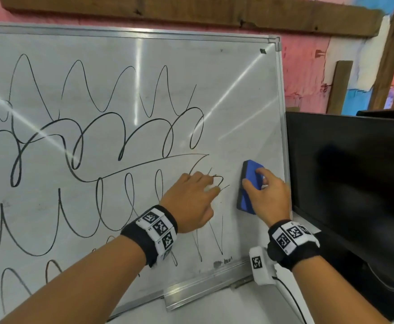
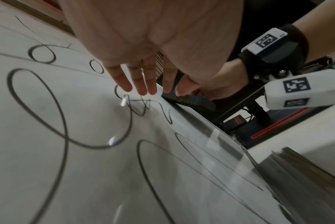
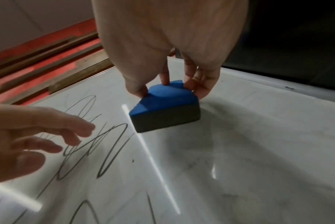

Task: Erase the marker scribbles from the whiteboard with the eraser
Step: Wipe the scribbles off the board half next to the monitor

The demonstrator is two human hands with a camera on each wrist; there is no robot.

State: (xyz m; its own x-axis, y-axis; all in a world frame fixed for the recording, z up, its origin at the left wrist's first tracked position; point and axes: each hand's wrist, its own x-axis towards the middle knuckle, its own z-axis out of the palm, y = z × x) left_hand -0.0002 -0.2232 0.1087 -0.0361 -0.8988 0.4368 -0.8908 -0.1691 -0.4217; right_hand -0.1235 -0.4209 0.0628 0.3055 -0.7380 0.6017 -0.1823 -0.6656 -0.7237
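Left hand [image 1: 191,202] beside eraser [image 1: 249,185]; monitor [image 1: 354,164] right.

Right of board: a black monitor [image 1: 354,174] stood just beside the whiteboard [image 1: 238,94] frame, closing that side.
Left of eraser: the left hand [image 1: 191,199] lay spread by the scribbles [image 1: 97,136], near the eraser [image 1: 249,183].
Above eraser: bare board stood open.

Pink wall [image 1: 305,66], wooden beam [image 1: 191,12], black monitor [image 1: 354,171]
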